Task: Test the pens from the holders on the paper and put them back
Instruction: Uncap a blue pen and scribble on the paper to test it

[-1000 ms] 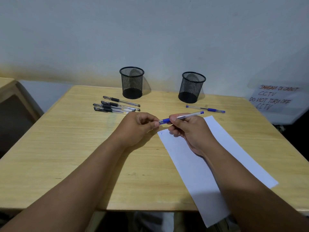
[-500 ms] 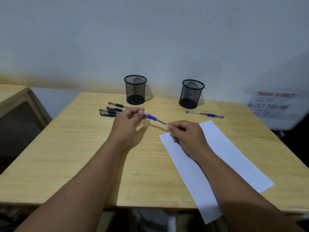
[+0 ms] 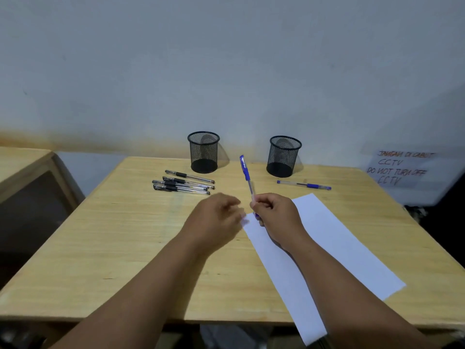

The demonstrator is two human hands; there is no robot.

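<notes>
My right hand (image 3: 275, 217) is shut on a blue pen (image 3: 245, 173) near its tip, over the near-left corner of the white paper (image 3: 339, 248). The pen's capped blue end points up and away. My left hand (image 3: 214, 220) is blurred just left of the paper corner, fingers loosely curled, with nothing visible in it. Two black mesh holders stand at the back, the left holder (image 3: 203, 152) and the right holder (image 3: 284, 156); both look empty. Several black pens (image 3: 183, 185) lie in front of the left holder. A second blue pen (image 3: 303, 185) lies in front of the right holder.
Everything rests on a wooden table (image 3: 125, 248) against a pale wall. Another wooden desk (image 3: 20, 159) stands at the left, apart from the table. A handwritten CCTV sign (image 3: 400, 170) hangs at the right. The paper overhangs the table's front edge.
My left hand has let go of the pen and dropped toward the paper corner. My right hand has swung the pen upright, blue capped end now pointing away.
</notes>
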